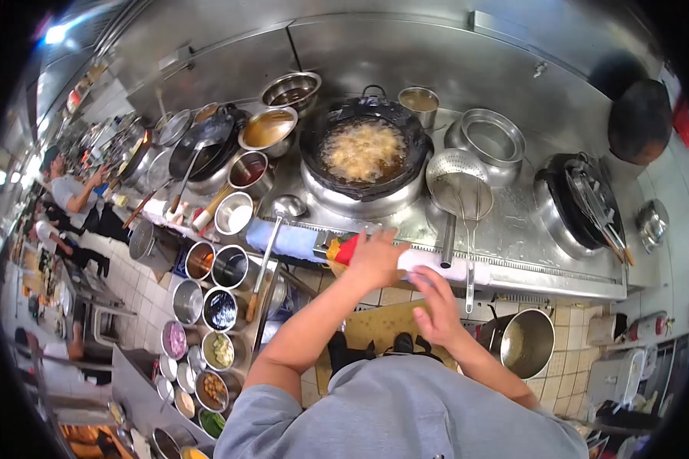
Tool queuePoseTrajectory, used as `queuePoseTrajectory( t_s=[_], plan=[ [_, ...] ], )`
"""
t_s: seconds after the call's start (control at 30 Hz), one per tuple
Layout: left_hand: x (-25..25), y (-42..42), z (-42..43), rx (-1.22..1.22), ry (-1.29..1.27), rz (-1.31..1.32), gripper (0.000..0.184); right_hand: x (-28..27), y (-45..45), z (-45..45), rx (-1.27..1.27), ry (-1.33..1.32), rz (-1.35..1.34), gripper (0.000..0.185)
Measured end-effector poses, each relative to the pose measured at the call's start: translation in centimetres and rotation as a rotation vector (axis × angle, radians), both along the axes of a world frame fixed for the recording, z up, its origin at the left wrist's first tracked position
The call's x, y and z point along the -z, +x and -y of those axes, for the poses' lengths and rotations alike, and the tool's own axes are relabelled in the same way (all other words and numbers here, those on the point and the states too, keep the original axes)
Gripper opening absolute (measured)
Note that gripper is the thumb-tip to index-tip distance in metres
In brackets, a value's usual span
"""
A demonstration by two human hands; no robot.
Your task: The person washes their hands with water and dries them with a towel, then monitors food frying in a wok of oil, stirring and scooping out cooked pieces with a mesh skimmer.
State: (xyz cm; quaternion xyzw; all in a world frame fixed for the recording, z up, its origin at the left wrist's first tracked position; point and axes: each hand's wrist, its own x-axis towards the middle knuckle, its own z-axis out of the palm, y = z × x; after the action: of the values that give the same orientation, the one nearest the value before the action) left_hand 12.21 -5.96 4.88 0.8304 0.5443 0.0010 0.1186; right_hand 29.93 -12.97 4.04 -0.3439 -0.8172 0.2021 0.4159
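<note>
Steel walls (406, 50) rise behind a long cooking surface (517, 237), and at the left of the room other people (76, 191) stand near more cooking gear.

Frying looks well under way but unfinished. Pale golden food (364, 149) sits in bubbling oil in the black wok (314, 153), at the far middle of the surface; none of it shows in the strainer (445, 164) or the wire skimmer (475, 203), which lie to the right of the wok with their handles pointing near. Lifting the food out therefore seems not yet done.

Along the near edge, the left hand (373, 258) is spread over a red and yellow bundle (344, 250); its fingertips are partly hidden, so I cannot tell whether it grips. The right hand (436, 306) is just beside it, nearer, fingers bent and thumb apart, with nothing visible in it. Its fingertips are by a white cloth (429, 261); whether they touch is unclear. How far any handling of the bundle or cloth has got, I cannot judge.

Left of the bundle lie a blue cloth (283, 239) and a ladle (288, 206), with metal tubs (220, 348) of ingredients farther left.
</note>
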Motion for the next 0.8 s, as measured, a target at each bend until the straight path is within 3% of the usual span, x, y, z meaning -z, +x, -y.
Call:
queuePoseTrajectory(
  t_s=[0.03, 0.1, 0.13, 0.17, 0.27, 0.33, 0.37, 0.4, 0.43, 0.47, 0.5, 0.53, 0.6, 0.67, 0.73, 0.8],
  plan=[
    [3.0, 0.4, 0.6, 0.137, 0.344, 0.055, 0.056, -1.9, -1.5, -0.7, -0.03, 0.0, -0.006, 0.044],
    [12.9, 2.5, 1.8, 0.243, 0.345, 0.696, 0.055, -4.6, -4.7, -1.5, -0.266, 0.246, 0.338, 0.045],
    [14.1, 2.8, 2.5, 0.204, 0.181, 0.979, 0.054, -4.2, -5.1, -2.0, -0.318, 0.272, 0.323, 0.045],
    [15.2, 3.2, 3.4, 0.164, 0.032, 1.273, 0.054, -2.9, -5.4, -3.1, -0.479, 0.039, 0.382, 0.044],
    [7.7, 3.1, 8.0, 0.007, -0.004, -0.081, 0.053, 4.0, -6.4, -7.2, -0.704, -0.522, 0.389, 0.043],
    [4.4, 3.2, 10.0, -0.017, -0.398, -0.01, 0.049, 12.2, -5.8, -8.9, -0.504, -0.662, 0.709, 0.048],
    [5.8, 2.3, 10.9, -0.004, -0.342, 0.135, 0.048, 15.7, -4.7, -9.0, -0.559, -0.693, 0.731, 0.05],
    [8.5, 1.3, 12.0, 0.011, -0.284, 0.279, 0.047, 19.9, -3.1, -8.4, -0.616, -0.727, 0.754, 0.052],
    [11.6, 0.1, 12.6, -0.074, -0.339, 0.412, 0.048, 25.7, -1.1, -7.1, -0.582, -0.801, 0.569, 0.046],
    [15.2, -1.2, 13.4, -0.156, -0.395, 0.547, 0.048, 22.0, 0.6, -3.8, -0.293, -1.327, 0.536, 0.048],
    [18.4, -2.7, 14.8, -0.298, -0.421, 0.482, 0.047, 27.4, 3.5, -2.4, -0.374, -1.219, 0.385, 0.048],
    [21.7, -4.4, 16.5, -0.439, -0.446, 0.416, 0.045, 31.6, 6.4, -0.7, -0.179, -1.33, 0.422, 0.044],
    [29.4, -8.1, 20.6, -0.541, -0.638, 0.283, 0.04, 33.2, 10.3, 2.1, 0.045, -1.452, 0.541, 0.042],
    [37.1, -11.5, 27.8, -0.639, -0.672, 0.358, 0.035, 33.2, 12.2, 3.9, 0.178, -1.511, 0.565, 0.04],
    [39.5, -15.2, 32.2, -0.763, -0.689, 0.44, 0.035, 32.5, 11.3, 5.0, 0.234, -1.517, 0.538, 0.037],
    [40.6, -17.2, 36.9, -0.621, -0.745, 0.133, 0.035, 32.0, 9.3, 5.4, 0.224, -1.483, 0.508, 0.035]
  ],
)
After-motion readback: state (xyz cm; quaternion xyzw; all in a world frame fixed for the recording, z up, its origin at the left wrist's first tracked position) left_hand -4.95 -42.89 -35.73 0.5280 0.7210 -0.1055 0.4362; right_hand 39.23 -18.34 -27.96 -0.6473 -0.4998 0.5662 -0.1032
